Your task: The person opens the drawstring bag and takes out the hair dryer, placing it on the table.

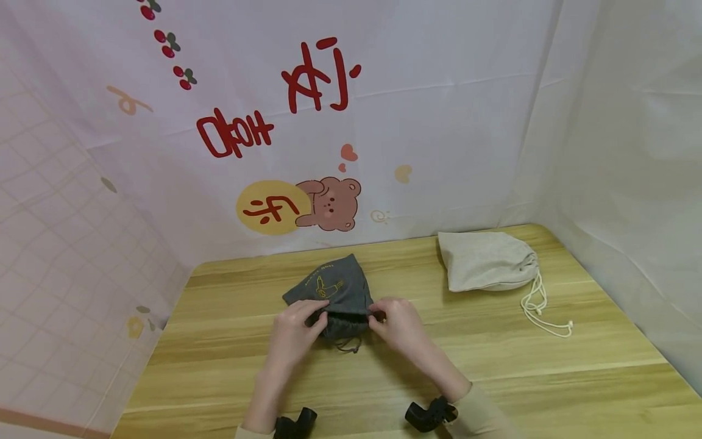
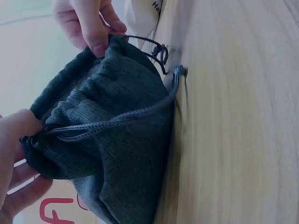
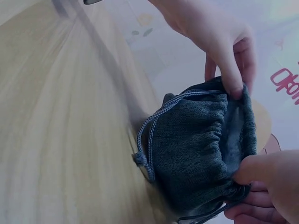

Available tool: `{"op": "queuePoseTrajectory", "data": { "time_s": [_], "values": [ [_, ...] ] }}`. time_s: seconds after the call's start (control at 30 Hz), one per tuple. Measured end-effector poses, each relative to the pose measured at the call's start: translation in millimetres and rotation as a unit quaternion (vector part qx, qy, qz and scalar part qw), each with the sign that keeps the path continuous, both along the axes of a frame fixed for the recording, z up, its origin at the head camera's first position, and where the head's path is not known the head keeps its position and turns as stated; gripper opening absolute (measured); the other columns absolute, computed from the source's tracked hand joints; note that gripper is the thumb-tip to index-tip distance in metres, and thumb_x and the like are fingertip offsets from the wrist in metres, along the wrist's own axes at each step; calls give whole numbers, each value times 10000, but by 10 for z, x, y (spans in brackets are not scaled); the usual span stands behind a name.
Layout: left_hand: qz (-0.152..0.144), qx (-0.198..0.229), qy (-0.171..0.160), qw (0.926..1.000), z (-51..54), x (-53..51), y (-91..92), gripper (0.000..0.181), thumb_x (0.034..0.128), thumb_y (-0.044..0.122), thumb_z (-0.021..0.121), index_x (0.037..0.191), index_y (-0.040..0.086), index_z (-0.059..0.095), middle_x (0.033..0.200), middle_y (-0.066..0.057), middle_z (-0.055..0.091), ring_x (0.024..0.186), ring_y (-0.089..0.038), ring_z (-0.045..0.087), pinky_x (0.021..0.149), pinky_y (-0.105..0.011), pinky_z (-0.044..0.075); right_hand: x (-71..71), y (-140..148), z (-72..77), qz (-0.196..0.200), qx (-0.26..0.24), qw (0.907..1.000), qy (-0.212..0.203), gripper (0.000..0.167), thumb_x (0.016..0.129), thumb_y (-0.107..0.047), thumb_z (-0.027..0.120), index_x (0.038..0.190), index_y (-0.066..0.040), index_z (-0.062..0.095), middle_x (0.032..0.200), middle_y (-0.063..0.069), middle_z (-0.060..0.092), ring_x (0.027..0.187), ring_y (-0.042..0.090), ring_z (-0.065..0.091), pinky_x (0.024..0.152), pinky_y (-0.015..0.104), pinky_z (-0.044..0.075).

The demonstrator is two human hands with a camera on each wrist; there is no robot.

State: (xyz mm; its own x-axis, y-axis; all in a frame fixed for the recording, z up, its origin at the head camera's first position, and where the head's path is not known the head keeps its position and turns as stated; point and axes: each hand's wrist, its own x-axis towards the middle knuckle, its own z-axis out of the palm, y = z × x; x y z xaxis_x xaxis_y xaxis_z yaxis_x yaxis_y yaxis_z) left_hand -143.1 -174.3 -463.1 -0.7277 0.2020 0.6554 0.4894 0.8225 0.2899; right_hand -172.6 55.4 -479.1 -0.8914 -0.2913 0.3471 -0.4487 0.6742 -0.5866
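A dark grey-green drawstring bag (image 1: 344,286) with a yellow print lies at the middle of the table. My left hand (image 1: 296,326) pinches one side of its gathered mouth between thumb and fingers. On the opposite side, my right hand (image 1: 399,323) pinches the rim in the same way. Between the hands the mouth stands partly apart, and a paler lining (image 3: 233,137) shows inside. A knotted drawcord (image 2: 126,116) hangs from the rim on the left hand's side. Another cord loop (image 2: 159,51) sticks out near the right hand. What the bag contains cannot be seen.
A beige drawstring bag (image 1: 488,262) lies at the back right of the wooden table (image 1: 548,378), its white cords (image 1: 540,308) trailing toward the front. Printed white cloth (image 1: 450,122) hangs behind the table and along both sides.
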Motion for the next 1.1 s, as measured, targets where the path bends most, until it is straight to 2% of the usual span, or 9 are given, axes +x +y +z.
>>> {"op": "queuePoseTrajectory", "data": {
  "time_s": [0.13, 0.27, 0.4, 0.53, 0.63, 0.83, 1.1],
  "values": [
    [133, 76, -291, 9995, -10, 23, 52, 209, 830, 62, 857, 1030, 118, 831, 927, -42, 823, 734, -163, 746, 604, -243, 566, 30, -13, -19, 58, 144, 9999, 31, 86, 865, -98, 833, 942, -64, 817, 917, 64, 806, 765, 127, 729, 657, 219, 564],
    [168, 139, -417, 9989, -28, 33, 113, 187, 844, 91, 855, 1028, 114, 826, 939, -50, 824, 806, -188, 777, 684, -325, 624, 62, -39, -49, 89, 316, 9994, 143, 158, 874, -185, 858, 992, -86, 819, 932, 39, 792, 773, 125, 729, 653, 217, 556],
    [79, 146, -633, 9979, -43, 38, 166, 219, 830, 127, 890, 1038, 119, 822, 965, -44, 822, 865, -194, 783, 748, -350, 639, 76, -47, -83, 165, 399, 9987, 253, 162, 867, -149, 861, 1004, -77, 817, 942, 50, 794, 821, 175, 762, 694, 277, 600],
    [59, 181, -897, 9958, -33, 47, 174, 259, 810, 47, 889, 1045, 127, 818, 992, -39, 816, 917, -202, 782, 793, -370, 642, 67, -34, -88, 161, 306, 9990, 294, 118, 864, -69, 842, 979, -60, 817, 937, 68, 803, 841, 206, 773, 729, 327, 623],
    [95, 241, -1006, 9946, -15, 51, 153, 287, 811, -28, 855, 1051, 124, 813, 999, -42, 809, 924, -210, 778, 787, -380, 639, 49, -18, -69, 92, 275, 9991, 303, 100, 867, -48, 830, 965, -66, 820, 931, 64, 805, 841, 205, 769, 739, 338, 624],
    [201, 295, -976, 9946, 14, 43, 77, 298, 819, -39, 837, 1068, 123, 809, 1011, -40, 808, 912, -213, 776, 762, -376, 631, 21, 10, -27, 73, 255, 9994, 224, 100, 864, -28, 818, 958, -63, 823, 908, 62, 794, 789, 187, 743, 682, 283, 584],
    [275, 341, -958, 9944, 37, 33, -30, 300, 817, -44, 840, 1070, 115, 814, 1035, -68, 812, 798, -180, 734, 624, -235, 516, -16, 37, -29, 38, 170, 9998, -14, 91, 875, -12, 801, 954, -52, 822, 890, 59, 787, 764, 158, 726, 657, 220, 553]
  ]
}}
